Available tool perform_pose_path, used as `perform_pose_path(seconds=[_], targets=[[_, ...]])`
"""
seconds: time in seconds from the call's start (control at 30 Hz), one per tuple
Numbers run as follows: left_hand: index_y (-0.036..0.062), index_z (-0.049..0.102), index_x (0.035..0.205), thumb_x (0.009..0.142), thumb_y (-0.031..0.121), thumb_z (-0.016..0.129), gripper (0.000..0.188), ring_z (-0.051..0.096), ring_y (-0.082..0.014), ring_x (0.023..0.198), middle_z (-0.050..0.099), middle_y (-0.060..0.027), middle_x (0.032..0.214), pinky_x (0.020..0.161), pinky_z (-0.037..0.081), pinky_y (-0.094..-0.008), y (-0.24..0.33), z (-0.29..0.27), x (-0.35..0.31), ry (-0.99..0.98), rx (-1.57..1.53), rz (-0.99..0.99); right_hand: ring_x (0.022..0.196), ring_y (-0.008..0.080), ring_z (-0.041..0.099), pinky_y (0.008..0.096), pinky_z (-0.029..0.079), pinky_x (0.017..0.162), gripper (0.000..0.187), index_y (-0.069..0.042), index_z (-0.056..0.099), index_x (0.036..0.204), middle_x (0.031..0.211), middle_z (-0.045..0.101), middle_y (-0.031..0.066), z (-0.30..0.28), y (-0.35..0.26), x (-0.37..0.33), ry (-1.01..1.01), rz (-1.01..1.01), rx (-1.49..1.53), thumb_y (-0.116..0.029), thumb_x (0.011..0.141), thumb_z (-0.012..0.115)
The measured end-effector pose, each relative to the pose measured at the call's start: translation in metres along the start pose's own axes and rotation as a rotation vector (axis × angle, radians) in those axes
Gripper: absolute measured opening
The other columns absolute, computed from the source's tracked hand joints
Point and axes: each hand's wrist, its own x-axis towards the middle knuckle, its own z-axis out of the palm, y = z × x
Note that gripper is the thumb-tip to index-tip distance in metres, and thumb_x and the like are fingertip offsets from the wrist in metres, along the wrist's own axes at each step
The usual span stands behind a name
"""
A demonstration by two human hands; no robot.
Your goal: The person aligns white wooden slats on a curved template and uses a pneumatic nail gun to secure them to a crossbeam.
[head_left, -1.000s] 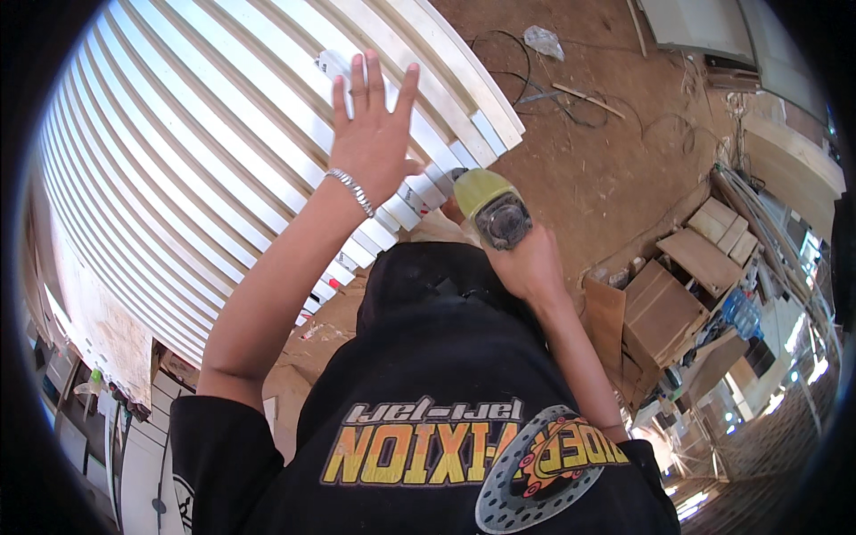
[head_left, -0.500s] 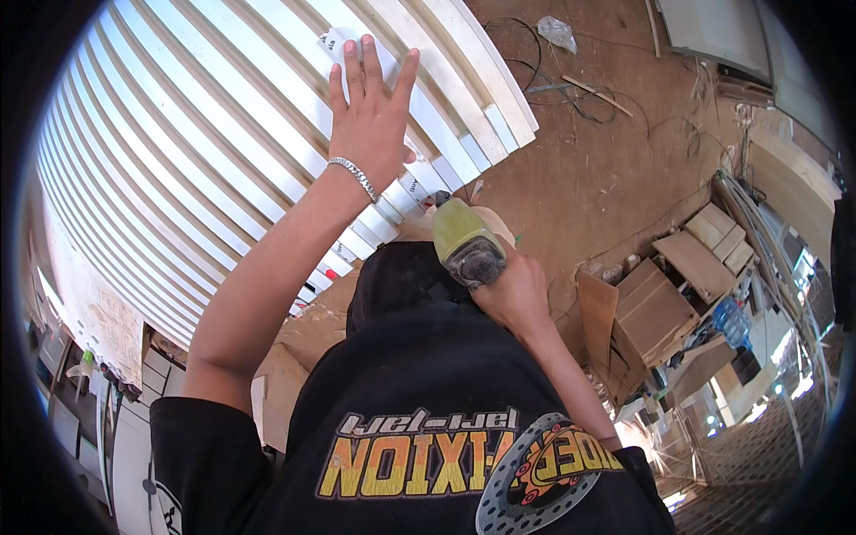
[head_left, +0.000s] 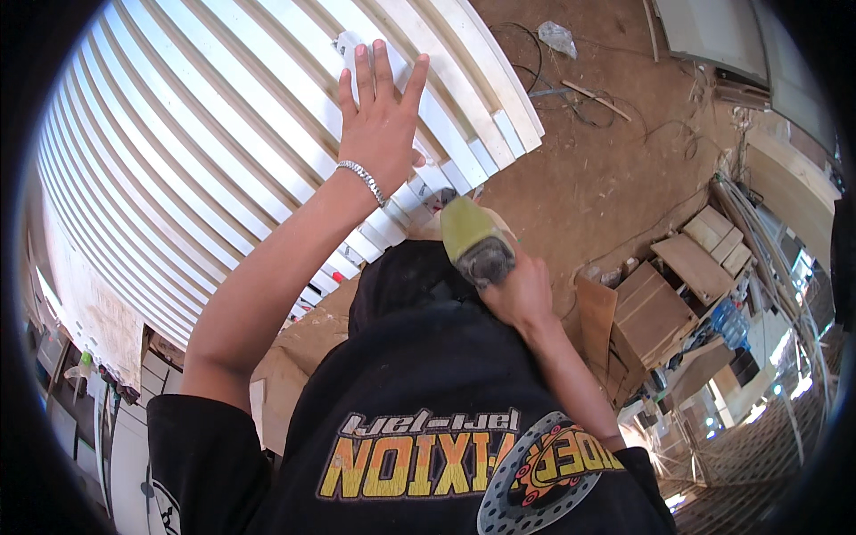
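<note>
My left hand (head_left: 382, 120) lies flat with spread fingers on a big white slatted panel (head_left: 267, 134), its long slats set apart by brown gaps. A silver chain bracelet circles that wrist. Wrapped round a yellow-green power drill (head_left: 471, 228) is my right hand (head_left: 524, 290); the drill hides most of its fingers. The drill's rear end is dark and dusty, and its dark front end points at the slat ends along the panel's near edge. Whether its tip touches a slat, I cannot tell. A pale paper label (head_left: 346, 42) sits beside my left fingertips.
Cardboard boxes (head_left: 655, 308) are piled at the right beside a blue water bottle (head_left: 733, 323). On the brown floor (head_left: 606, 169) lie cables, a thin wooden strip (head_left: 596, 98) and a crumpled clear plastic bag (head_left: 557, 40). Pale boards (head_left: 718, 40) lean at the far right.
The drill and my right hand have shifted slightly right. My left hand, still flat on the panel, appears a little lower and further right, as does the panel edge.
</note>
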Motion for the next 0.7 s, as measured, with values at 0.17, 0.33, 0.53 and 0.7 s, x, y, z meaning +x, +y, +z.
perform_pose_path(seconds=[0.17, 0.33, 0.53, 0.7], targets=[[0.0218, 0.017, 0.165, 0.064, 0.029, 0.096, 0.128, 0.005, -0.0506, 0.156, 0.009, -0.0339, 0.167, 0.124, 0.01, -0.0621, 0.0, -0.002, 0.006, -0.016, 0.03, -0.006, 0.097, 0.0477, 0.067, 0.0545, 0.054, 0.086, 0.047, -0.011, 0.065, 0.123, 0.1, 0.072, 0.027, -0.004, -0.013, 0.006, -0.025, 0.035, -0.014, -0.019, 0.077, 0.073], [0.0219, 0.014, 0.166, 0.067, 0.036, 0.094, 0.128, 0.003, -0.0493, 0.157, 0.007, -0.0335, 0.167, 0.124, 0.009, -0.0627, -0.009, -0.011, -0.016, 0.019, 0.025, 0.014, 0.098, 0.0472, 0.068, 0.0535, 0.054, 0.087, 0.05, -0.011, 0.066, 0.125, 0.1, 0.072, 0.0267, -0.009, -0.023, 0.004, 0.016, 0.034, 0.007, -0.021, 0.077, 0.074], [0.011, 0.01, 0.166, 0.07, 0.036, 0.092, 0.129, 0.008, -0.0499, 0.156, 0.012, -0.041, 0.163, 0.125, 0.007, -0.0606, -0.026, -0.014, -0.054, -0.031, 0.062, -0.152, 0.094, 0.0474, 0.069, 0.054, 0.055, 0.086, 0.06, -0.014, 0.062, 0.132, 0.098, 0.072, 0.0263, 0.0, -0.013, -0.003, -0.003, 0.013, -0.05, -0.026, 0.076, 0.077], [0.0045, 0.01, 0.164, 0.071, 0.03, 0.093, 0.127, 0.014, -0.0551, 0.153, 0.023, -0.0494, 0.154, 0.126, 0.008, -0.0566, -0.022, -0.006, -0.042, -0.065, 0.089, -0.18, 0.092, 0.0477, 0.068, 0.0515, 0.056, 0.085, 0.069, -0.012, 0.063, 0.136, 0.095, 0.072, 0.0281, -0.002, -0.014, -0.015, -0.107, -0.018, -0.078, -0.015, 0.069, 0.078]])
